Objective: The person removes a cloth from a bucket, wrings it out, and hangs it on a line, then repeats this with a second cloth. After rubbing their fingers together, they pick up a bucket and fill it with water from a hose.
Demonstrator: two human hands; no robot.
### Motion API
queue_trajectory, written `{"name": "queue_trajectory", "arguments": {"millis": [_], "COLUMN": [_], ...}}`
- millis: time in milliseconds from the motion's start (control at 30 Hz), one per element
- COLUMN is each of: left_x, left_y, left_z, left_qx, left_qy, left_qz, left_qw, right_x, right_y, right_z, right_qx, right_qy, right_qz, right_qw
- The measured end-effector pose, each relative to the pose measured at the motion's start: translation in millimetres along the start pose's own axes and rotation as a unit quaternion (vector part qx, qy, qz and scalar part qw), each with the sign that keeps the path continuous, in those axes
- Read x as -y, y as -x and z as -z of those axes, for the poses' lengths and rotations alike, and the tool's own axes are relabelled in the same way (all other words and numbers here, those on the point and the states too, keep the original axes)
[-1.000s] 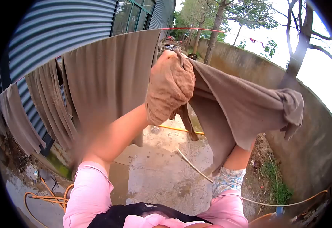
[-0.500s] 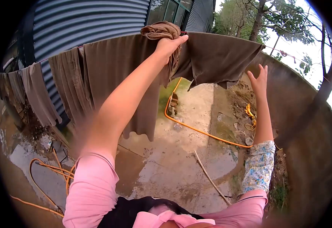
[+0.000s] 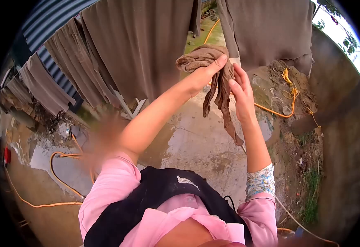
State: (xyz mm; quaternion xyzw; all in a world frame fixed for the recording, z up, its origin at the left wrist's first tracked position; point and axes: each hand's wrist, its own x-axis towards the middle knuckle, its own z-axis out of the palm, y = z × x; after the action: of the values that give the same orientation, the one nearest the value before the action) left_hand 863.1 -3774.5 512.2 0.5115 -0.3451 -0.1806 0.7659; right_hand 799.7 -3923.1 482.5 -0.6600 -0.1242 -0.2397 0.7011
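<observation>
A wrung, bunched brown cloth (image 3: pixel 200 57) is in my left hand (image 3: pixel 204 76), whose thumb lies across the bundle. Twisted ends of it hang down over the wet ground. At the bundle's right edge, my right hand (image 3: pixel 243 96) has its thumb and fingers closing on the cloth; part of its grip is hidden. Beyond both hands, a wide brown cloth (image 3: pixel 143 45) hangs at the left and another hanging brown cloth (image 3: pixel 266 33) at the right, with a gap between them.
More cloths (image 3: pixel 46 84) hang along the line at the left, before a corrugated metal wall (image 3: pixel 50 24). An orange hose (image 3: pixel 270 110) runs over the ground, and another orange hose (image 3: pixel 54 168) loops at lower left. A concrete wall (image 3: pixel 340 144) borders the right side.
My left hand has brought the bunched cloth down from the line toward me. My right hand has moved left and down from the hanging cloth's end to the bundle. The view has tilted downward.
</observation>
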Motion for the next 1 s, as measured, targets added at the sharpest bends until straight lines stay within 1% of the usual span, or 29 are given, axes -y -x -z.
{"name": "queue_trajectory", "arguments": {"millis": [33,67,100,133,167,200,233,267,300,333,367,400,433,467,533,567,600,633,667,700,733,767,800,833,867,933,1000], "left_x": [3,9,9,6,6,6,9,12,10,10,19,28,32,34,31,31,36,24,13,16,1,7,14,21,27,29,21], "left_y": [4,5,11,18,22,30,35,40,40,38,36,35,31,30,12,1,-10,-9,-8,-10,-5,-10,-14,-19,-26,-31,-29], "left_z": [-3,6,11,18,35,47,65,77,78,76,69,59,52,47,51,54,60,49,36,25,3,-8,-19,-30,-38,-47,-53], "left_qx": [-0.004,0.048,0.075,0.102,0.124,0.103,0.090,0.076,0.111,0.143,0.118,0.057,0.053,0.049,0.102,0.128,0.091,0.107,0.122,0.165,0.205,0.235,0.261,0.240,0.220,0.215,0.232], "left_qy": [-0.043,-0.064,-0.035,-0.005,0.037,0.081,0.041,0.003,-0.137,-0.274,-0.399,-0.540,-0.568,-0.587,-0.528,-0.495,-0.433,-0.364,-0.287,-0.319,-0.411,-0.453,-0.493,-0.525,-0.557,-0.598,-0.637], "left_qz": [0.035,0.144,0.142,0.138,0.176,0.164,0.158,0.156,0.196,0.226,0.174,0.118,-0.001,-0.117,-0.204,-0.245,-0.228,-0.123,-0.012,-0.015,-0.016,-0.020,-0.021,-0.057,-0.091,-0.108,-0.106], "left_qw": [0.998,0.986,0.986,0.985,0.976,0.978,0.982,0.985,0.965,0.924,0.893,0.832,0.821,0.800,0.818,0.824,0.867,0.917,0.950,0.933,0.888,0.859,0.830,0.814,0.795,0.765,0.728], "right_x": [-2,-3,0,16,20,31,33,39,42,45,49,52,52,54,50,47,35,15,3,-1,-1,-5,-10,-20,-34,-62,-88], "right_y": [9,19,24,25,25,28,30,35,41,47,55,59,65,70,82,89,94,101,109,116,119,119,120,125,132,136,132], "right_z": [3,7,13,30,50,72,99,113,127,140,150,158,160,164,174,182,196,211,218,207,192,177,159,132,102,49,42], "right_qx": [0.040,0.081,0.025,0.015,-0.017,-0.035,-0.034,-0.070,-0.098,-0.122,-0.152,-0.179,-0.188,-0.163,-0.123,-0.141,-0.112,-0.078,-0.045,-0.060,-0.128,-0.166,-0.196,-0.199,-0.200,-0.116,-0.140], "right_qy": [0.059,0.115,0.167,0.164,0.159,0.184,0.212,0.191,0.160,0.130,0.121,0.112,0.159,0.180,0.213,0.241,0.312,0.381,0.445,0.549,0.585,0.547,0.501,0.401,0.296,0.347,0.281], "right_qz": [-0.053,-0.106,-0.052,-0.075,-0.049,-0.047,-0.024,-0.042,-0.068,-0.092,-0.115,-0.133,-0.118,-0.149,-0.209,-0.199,-0.210,-0.221,-0.233,-0.195,-0.179,-0.070,0.040,0.015,-0.012,-0.117,-0.114], "right_qw": [0.996,0.984,0.984,0.984,0.986,0.981,0.976,0.978,0.980,0.980,0.974,0.969,0.962,0.959,0.946,0.939,0.920,0.895,0.864,0.810,0.781,0.818,0.842,0.894,0.934,0.923,0.942]}}
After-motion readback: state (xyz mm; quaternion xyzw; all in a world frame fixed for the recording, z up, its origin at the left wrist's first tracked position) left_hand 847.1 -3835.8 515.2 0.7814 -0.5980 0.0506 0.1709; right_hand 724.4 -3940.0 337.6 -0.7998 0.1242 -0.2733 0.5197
